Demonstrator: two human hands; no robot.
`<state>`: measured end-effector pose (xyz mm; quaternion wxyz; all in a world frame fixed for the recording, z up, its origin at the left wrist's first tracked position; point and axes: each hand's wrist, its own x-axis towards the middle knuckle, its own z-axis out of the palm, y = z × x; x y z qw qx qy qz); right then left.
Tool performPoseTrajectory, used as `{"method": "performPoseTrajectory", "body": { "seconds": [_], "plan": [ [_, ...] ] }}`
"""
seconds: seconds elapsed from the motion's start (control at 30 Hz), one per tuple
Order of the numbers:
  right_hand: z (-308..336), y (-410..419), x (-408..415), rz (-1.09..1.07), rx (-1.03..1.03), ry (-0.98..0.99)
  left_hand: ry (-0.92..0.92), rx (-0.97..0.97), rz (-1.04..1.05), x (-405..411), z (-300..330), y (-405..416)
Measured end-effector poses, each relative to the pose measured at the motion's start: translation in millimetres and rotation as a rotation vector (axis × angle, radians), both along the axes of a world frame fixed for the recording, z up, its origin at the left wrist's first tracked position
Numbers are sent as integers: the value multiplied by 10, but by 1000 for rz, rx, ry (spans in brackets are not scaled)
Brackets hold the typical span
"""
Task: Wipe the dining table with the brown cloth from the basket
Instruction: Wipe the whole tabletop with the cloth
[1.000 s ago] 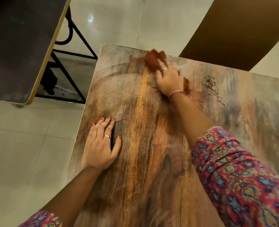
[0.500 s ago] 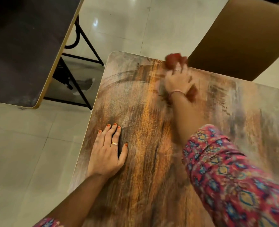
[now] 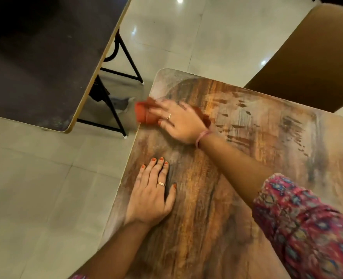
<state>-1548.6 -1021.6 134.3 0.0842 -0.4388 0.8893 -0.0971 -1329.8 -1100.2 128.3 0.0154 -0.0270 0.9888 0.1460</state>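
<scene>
**Cloth at the table's left edge**

The right hand lies spread, palm down, pressing the brown cloth onto the dining table w/ fingers flat rather than curled; a rust-coloured rolled fold sticks out past the fingertips and overhangs the table's left edge, near the rounded far-left corner. More cloth shows by the wrist. A pink thread band circles that wrist; the sleeve is a red-and-blue print.

The left hand rests open and flat on the top, holding nothing, just inside the same edge, closer to the person.

Tabletop: smooth laminate w/ streaky wood-grain print, thin pale rim. Dark flecks lie right of the cloth. Glossy tile floor lies open to the left. A dark table on black metal legs stands apart at upper left; a tan chair sits past the far edge.
</scene>
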Motion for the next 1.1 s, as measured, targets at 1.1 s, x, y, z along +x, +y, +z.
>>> {"method": "performPoseTrajectory", "body": {
  "seconds": [1.1],
  "plan": [
    [-38, 309, 266, 87, 16, 13, -69, 0, 5, 10, 38, -9]
  ]
}}
